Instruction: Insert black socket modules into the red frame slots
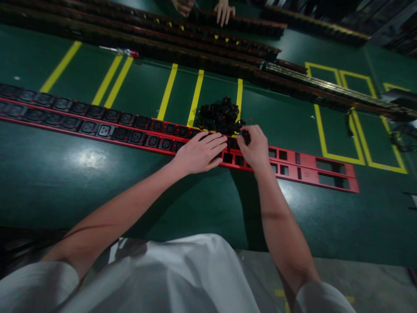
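Observation:
Two long red power strip housings (pixel 308 161) lie side by side across the green table. Black outlet sockets (pixel 104 130) fill their left and middle stretches, while the right-hand cutouts are bare. My left hand (pixel 202 152) lies flat across both housings, fingers extended over the sockets, hiding those beneath. Just right of it, my right hand (pixel 256 145) pinches a small black socket (pixel 245 137) at the upper housing; whether it sits in a cutout is hidden by the fingers. Beyond both hands, a loose pile of black sockets (pixel 223 114) touches or nearly touches the far edge.
Yellow tape lines (pixel 197 93) mark the green table (pixel 137 187). Long dark rails (pixel 228 56) run across its far side. A red-ended tool (pixel 133 54) lies beside them. Another person's hands (pixel 224 11) show at the top edge. A dark cable (pixel 350 124) lies at right.

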Demonstrator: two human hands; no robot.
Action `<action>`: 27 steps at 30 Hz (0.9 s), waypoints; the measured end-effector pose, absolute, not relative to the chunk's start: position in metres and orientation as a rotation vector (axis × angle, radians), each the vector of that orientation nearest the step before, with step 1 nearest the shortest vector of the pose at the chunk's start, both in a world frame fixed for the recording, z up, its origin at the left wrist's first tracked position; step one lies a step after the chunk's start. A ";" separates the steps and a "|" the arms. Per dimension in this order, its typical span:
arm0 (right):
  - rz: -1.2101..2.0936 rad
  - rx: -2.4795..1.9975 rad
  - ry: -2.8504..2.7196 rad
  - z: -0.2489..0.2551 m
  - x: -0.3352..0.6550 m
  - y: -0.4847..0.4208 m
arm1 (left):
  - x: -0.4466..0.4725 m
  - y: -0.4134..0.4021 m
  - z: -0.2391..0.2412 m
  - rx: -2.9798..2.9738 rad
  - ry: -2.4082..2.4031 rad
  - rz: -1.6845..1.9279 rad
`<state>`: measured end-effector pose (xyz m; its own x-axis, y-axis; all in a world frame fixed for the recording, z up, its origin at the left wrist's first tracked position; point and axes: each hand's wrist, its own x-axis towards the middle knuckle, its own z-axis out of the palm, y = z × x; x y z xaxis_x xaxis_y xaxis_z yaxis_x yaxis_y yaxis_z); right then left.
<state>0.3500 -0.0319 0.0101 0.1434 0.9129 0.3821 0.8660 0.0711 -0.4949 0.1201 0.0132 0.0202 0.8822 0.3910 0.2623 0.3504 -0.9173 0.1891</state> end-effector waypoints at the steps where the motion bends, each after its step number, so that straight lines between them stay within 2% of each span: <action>1: 0.099 -1.781 -1.707 0.010 0.350 -0.032 | 0.120 0.013 0.020 2.912 0.579 0.451; 27: 0.110 -1.809 -1.727 0.008 0.353 -0.030 | 0.120 0.013 0.021 2.870 0.589 0.402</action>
<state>0.3529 -0.0303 0.0076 0.1382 0.9253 0.3532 0.8728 0.0548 -0.4850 0.1199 0.0135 0.0211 0.8848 0.4080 0.2250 0.3583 -0.9045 0.2313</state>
